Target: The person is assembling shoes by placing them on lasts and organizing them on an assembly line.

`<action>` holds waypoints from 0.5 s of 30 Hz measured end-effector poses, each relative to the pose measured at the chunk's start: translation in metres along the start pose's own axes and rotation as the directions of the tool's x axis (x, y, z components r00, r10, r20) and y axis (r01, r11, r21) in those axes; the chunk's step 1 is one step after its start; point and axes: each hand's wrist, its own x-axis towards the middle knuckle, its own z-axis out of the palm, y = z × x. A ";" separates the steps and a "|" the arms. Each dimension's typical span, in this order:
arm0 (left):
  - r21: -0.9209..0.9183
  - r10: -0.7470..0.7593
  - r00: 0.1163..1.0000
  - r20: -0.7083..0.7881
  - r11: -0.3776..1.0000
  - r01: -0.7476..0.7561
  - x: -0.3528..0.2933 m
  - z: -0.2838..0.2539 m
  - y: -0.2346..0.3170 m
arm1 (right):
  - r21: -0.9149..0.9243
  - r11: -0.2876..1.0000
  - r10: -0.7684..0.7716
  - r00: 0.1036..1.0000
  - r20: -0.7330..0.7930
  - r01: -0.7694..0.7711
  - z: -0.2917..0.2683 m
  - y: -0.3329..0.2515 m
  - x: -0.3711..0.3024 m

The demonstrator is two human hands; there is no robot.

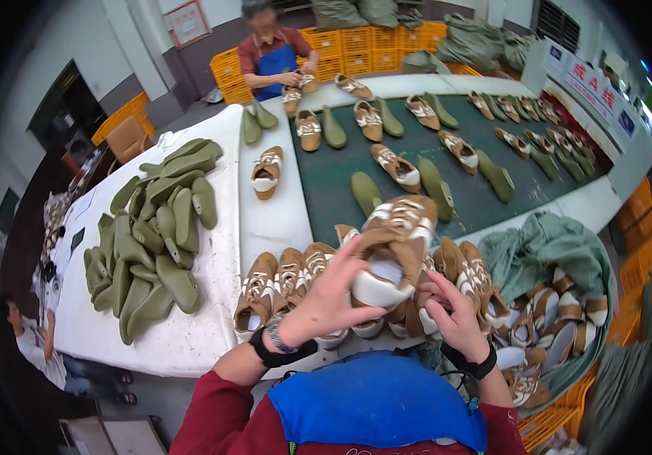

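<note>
My left hand (pixel 329 292) grips a brown sneaker (pixel 394 250) with white laces and a white heel, raised over the near table edge. Its opening and heel face me, and pale lining shows inside. Beside the shoe's right side is my right hand (pixel 455 312), fingers bent and apart, with no object visible in it; whether the fingertips touch the shoe is hard to see. Below and around both hands stands a row of matching sneakers (pixel 256 294), partly hidden by the held shoe and my hands.
Green shoe lasts (pixel 166 220) are heaped on the white table at left. A dark green conveyor belt (pixel 333 178) carries sneakers and lasts. To the right, a cloth-lined orange crate (pixel 568 398) holds more sneakers. Across the table, a person (pixel 276 57) in a blue apron handles a shoe.
</note>
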 end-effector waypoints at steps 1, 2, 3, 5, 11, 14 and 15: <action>-0.011 -0.107 0.993 -0.049 0.994 0.107 -0.008 -0.012 -0.016 | -0.072 0.997 -0.031 1.000 -0.002 0.031 -0.003 0.007 0.001; -0.029 -0.212 0.973 -0.093 0.977 0.210 -0.015 -0.022 -0.033 | -0.083 0.996 -0.028 0.999 -0.015 0.027 -0.008 0.020 0.002; -0.167 -0.327 0.931 -0.164 0.939 0.301 -0.025 -0.036 -0.052 | -0.166 0.985 -0.037 0.999 -0.017 0.034 -0.010 0.022 0.003; -0.308 -0.458 0.850 -0.260 0.874 0.376 -0.028 -0.065 -0.091 | -0.257 0.965 -0.053 0.998 -0.030 0.044 -0.016 0.030 0.002; 0.097 -0.284 0.693 -0.663 0.885 0.456 -0.008 -0.191 -0.258 | -0.333 0.940 -0.075 0.997 0.023 0.079 0.006 0.026 0.025; 0.157 -0.628 0.617 -0.474 0.630 0.761 -0.009 -0.191 -0.319 | -0.403 0.897 -0.172 0.983 0.058 0.181 0.026 0.027 0.046; 0.263 -0.656 0.612 -0.443 0.557 0.788 -0.022 -0.184 -0.339 | -0.505 0.811 -0.256 0.956 0.146 0.295 0.033 0.027 0.055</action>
